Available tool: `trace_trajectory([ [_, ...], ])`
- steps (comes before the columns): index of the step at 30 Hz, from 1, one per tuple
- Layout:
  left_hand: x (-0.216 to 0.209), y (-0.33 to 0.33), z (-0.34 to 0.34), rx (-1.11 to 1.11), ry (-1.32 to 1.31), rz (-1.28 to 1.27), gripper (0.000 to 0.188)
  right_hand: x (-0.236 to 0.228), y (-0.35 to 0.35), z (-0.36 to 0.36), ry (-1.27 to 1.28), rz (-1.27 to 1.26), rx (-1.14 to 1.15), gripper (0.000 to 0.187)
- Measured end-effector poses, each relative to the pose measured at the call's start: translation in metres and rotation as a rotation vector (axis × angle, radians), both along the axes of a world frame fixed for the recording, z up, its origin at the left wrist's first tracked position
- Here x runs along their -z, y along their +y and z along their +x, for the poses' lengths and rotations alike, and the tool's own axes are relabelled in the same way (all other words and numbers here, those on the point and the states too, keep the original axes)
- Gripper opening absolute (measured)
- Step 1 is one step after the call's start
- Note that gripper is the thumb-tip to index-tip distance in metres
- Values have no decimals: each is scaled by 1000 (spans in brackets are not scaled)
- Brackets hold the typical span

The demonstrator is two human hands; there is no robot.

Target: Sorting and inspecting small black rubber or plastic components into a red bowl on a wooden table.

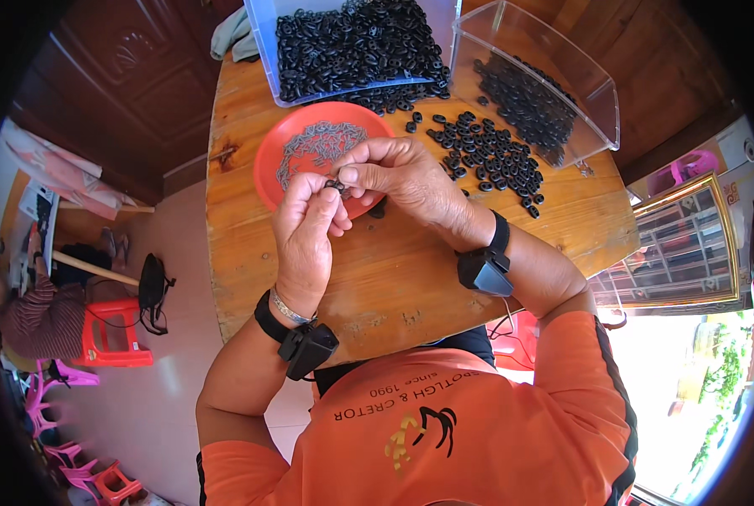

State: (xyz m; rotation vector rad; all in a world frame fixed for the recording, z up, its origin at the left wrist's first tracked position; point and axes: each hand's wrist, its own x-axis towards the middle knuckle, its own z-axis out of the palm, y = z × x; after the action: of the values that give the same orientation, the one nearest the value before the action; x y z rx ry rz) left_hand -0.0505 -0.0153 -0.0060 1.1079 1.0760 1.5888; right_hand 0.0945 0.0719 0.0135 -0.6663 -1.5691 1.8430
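Over the near rim of a round red plate (269,173), my two hands meet at the fingertips. A small black oval piece (335,185) is pinched in my left hand (304,228). Thumb and forefinger of my right hand (406,181) are pressed together against the same spot; whatever they grip is too small and covered to make out. Many thin grey metal pins or screws (330,139) lie in the plate. To the right, a loose pile of black oval pieces (488,156) with holes is spread on the wooden table (410,278).
A clear bluish bin (263,51) full of black pieces stands at the back. Beside it, a transparent tray (596,105) holds more. A grey cloth (233,35) lies at the far left corner. Left on the floor, a person (44,316) sits by a red stool (117,333).
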Motion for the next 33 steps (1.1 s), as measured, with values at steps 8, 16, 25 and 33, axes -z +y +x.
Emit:
trace_trajectory([
  [8,3,7,9,-88,186,49,11,1,15,16,-4,335,-19,13],
  [16,15,16,15,-159,601,105,7,-5,24,37,-275,821,-11,9],
  [25,21,19,26,-133,645,98,6,5,25,45,-299,906,-5,9],
  [33,21,20,24,-130,690,94,5,5,25,41,-298,948,-30,8],
])
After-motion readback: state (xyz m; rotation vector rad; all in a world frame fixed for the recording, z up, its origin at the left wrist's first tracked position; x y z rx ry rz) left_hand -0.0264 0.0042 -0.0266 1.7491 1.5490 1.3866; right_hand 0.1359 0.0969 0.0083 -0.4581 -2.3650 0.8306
